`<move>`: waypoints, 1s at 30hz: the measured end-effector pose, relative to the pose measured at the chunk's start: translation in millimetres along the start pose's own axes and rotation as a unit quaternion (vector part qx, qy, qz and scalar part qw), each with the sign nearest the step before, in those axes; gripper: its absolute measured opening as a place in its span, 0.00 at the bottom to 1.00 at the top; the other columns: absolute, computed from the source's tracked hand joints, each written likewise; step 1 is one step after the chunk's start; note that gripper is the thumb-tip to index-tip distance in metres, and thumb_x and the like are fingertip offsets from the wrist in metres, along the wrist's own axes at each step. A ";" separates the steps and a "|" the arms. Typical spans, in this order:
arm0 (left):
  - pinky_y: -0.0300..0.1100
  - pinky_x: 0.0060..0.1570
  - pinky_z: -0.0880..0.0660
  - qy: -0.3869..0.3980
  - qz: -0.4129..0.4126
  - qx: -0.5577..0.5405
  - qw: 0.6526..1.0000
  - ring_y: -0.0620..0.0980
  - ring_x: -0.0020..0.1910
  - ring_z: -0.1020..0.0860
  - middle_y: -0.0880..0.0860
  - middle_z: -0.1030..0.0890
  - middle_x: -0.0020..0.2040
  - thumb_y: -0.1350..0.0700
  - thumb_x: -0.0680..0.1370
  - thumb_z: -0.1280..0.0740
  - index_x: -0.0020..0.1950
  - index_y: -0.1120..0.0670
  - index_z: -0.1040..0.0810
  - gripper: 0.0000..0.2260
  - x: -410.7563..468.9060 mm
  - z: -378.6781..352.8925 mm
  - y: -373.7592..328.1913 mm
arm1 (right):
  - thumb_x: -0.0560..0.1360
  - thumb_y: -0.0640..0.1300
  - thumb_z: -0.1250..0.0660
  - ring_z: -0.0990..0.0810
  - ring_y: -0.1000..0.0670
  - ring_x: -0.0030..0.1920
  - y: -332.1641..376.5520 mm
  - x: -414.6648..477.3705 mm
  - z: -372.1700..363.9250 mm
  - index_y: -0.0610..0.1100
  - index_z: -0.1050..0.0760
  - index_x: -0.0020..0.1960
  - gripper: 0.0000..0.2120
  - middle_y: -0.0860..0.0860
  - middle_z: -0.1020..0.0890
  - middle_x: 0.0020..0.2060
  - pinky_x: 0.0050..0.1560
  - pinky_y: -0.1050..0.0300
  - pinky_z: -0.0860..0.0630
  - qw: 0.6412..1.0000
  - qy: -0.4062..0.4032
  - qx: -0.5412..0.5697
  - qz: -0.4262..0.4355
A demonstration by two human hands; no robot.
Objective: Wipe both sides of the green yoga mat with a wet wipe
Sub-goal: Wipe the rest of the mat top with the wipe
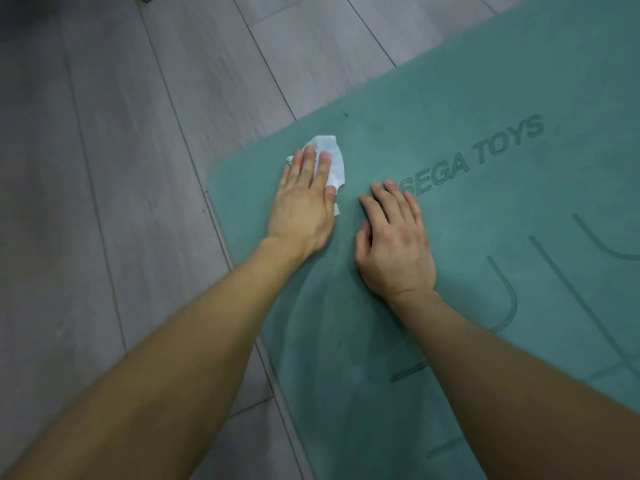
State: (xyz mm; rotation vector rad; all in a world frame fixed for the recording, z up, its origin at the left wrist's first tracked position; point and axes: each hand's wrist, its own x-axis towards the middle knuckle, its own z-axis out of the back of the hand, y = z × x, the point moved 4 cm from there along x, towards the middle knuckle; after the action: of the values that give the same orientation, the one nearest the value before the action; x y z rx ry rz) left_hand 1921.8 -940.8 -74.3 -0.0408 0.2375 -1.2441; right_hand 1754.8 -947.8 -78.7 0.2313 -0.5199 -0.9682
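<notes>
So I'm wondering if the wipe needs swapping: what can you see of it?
The wipe is a thin white sheet, crumpled into a small wad with ragged edges. It lies on the mat near its rounded corner. The left hand presses on it with straight fingers and covers much of it; parts show past the fingertips and beside the thumb. No dirt shows on the visible parts. Whether it is wet cannot be told.
</notes>
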 end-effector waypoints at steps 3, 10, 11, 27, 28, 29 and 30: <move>0.52 0.84 0.55 0.005 -0.017 0.012 1.000 0.54 0.86 0.54 0.56 0.51 0.87 0.45 0.86 0.56 0.87 0.50 0.49 0.28 -42.4 -5.8 -0.5 | 0.79 0.43 0.39 0.32 0.42 0.79 0.3 0.4 0.1 0.39 0.23 0.71 0.22 0.42 0.25 0.74 0.80 0.41 0.40 1.000 0.005 0.005 -0.001; 0.54 0.84 0.54 -0.033 -0.070 0.015 0.997 0.50 0.86 0.59 0.54 0.56 0.87 0.42 0.87 0.52 0.87 0.53 0.52 0.31 -71.7 -12.1 -6.6 | 0.80 0.43 0.40 0.33 0.42 0.79 -0.8 0.9 -0.8 0.39 0.24 0.71 0.22 0.42 0.25 0.74 0.81 0.41 0.40 1.000 0.014 0.001 -0.002; 0.54 0.84 0.52 -0.030 -0.071 0.014 0.997 0.49 0.86 0.59 0.53 0.55 0.87 0.43 0.87 0.52 0.87 0.54 0.51 0.30 -70.6 -16.1 -7.7 | 0.80 0.43 0.41 0.33 0.43 0.80 -0.8 1.1 -1.2 0.39 0.24 0.71 0.22 0.42 0.25 0.75 0.81 0.41 0.40 1.000 0.017 0.000 -0.001; 0.49 0.84 0.59 -0.023 -0.019 -0.010 0.999 0.50 0.86 0.58 0.53 0.55 0.87 0.43 0.87 0.55 0.87 0.52 0.52 0.30 -18.9 -1.8 8.3 | 0.79 0.42 0.39 0.34 0.42 0.80 1.5 1.0 0.5 0.39 0.24 0.71 0.22 0.42 0.25 0.75 0.81 0.41 0.40 1.000 0.016 -0.003 -0.003; 0.49 0.84 0.59 -0.020 -0.027 -0.008 0.999 0.50 0.86 0.58 0.53 0.55 0.87 0.43 0.87 0.55 0.87 0.52 0.52 0.30 -39.1 -5.4 8.1 | 0.79 0.43 0.39 0.34 0.42 0.80 1.1 1.1 0.7 0.39 0.24 0.72 0.23 0.42 0.26 0.75 0.81 0.41 0.40 1.000 0.017 -0.003 -0.005; 0.49 0.84 0.60 -0.014 -0.034 -0.004 0.999 0.49 0.86 0.58 0.52 0.55 0.87 0.43 0.87 0.55 0.87 0.52 0.52 0.30 -47.5 -8.0 10.2 | 0.79 0.42 0.39 0.34 0.42 0.80 0.4 1.3 1.1 0.38 0.24 0.72 0.23 0.42 0.26 0.75 0.81 0.41 0.40 1.000 0.017 -0.004 -0.006; 0.49 0.84 0.59 -0.006 -0.036 0.000 0.999 0.49 0.86 0.58 0.52 0.55 0.87 0.43 0.87 0.55 0.87 0.52 0.52 0.30 -42.5 -7.4 13.5 | 0.79 0.42 0.39 0.34 0.42 0.80 0.2 1.3 1.4 0.38 0.24 0.72 0.23 0.42 0.26 0.75 0.81 0.41 0.40 1.000 0.018 -0.003 -0.006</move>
State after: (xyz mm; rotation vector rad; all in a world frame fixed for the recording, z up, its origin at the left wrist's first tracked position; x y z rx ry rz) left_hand 1920.1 -895.7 -77.0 -0.0582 0.2276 -1.3151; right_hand 1754.8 -948.6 -77.1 0.2460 -0.4833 -0.9764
